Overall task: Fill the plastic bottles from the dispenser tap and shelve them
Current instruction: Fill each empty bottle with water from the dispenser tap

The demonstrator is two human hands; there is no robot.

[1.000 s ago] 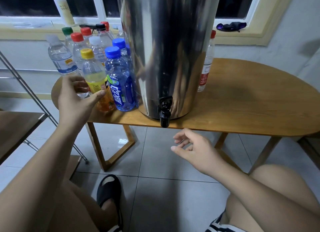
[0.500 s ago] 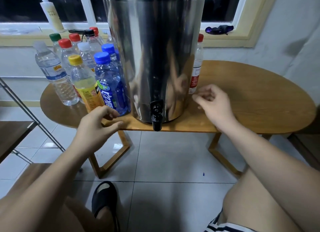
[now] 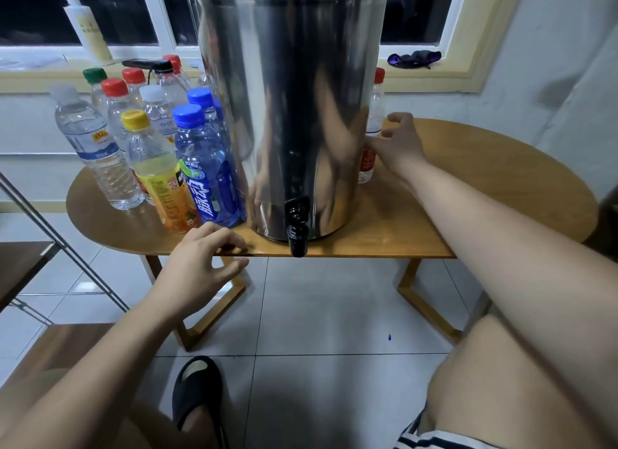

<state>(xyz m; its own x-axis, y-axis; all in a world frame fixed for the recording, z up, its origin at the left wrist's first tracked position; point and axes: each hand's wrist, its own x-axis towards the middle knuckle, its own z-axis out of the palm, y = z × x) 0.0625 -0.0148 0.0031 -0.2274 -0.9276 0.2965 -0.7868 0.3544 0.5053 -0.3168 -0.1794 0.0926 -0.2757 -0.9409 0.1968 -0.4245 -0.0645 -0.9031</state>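
Steel tubing of a rack (image 3: pixel 67 247) slants across the far left, beside the wooden desk (image 3: pixel 485 187). The left end of the desk carries a cluster of capped plastic bottles. A clear bottle (image 3: pixel 97 154) with a white cap stands outermost, followed in the front row by a yellow-capped bottle (image 3: pixel 160 177) and a blue bottle (image 3: pixel 207 177). The blue bottle is just beside the dispenser, and red-, green- and white-capped bottles stand behind. Your left hand (image 3: pixel 197 268) lies at the front edge of the desk, just in front of the blue bottle. Its fingers are loosely curled with their tips on the wood, and it holds nothing. Below it, a black sandal (image 3: pixel 197 391) rests on the tiled floor. At centre the steel dispenser (image 3: pixel 294 114) stands upright, its black tap (image 3: pixel 297 226) projecting past the desk edge. To its right, partly hidden behind the drum, stands a red-capped bottle (image 3: pixel 373 130). Your right hand (image 3: pixel 399 145) is spread at that bottle, thumb toward the red label and fingers arched apart. Whether it touches the bottle cannot be told. A purple object (image 3: pixel 414 58) lies on the window sill at upper right.
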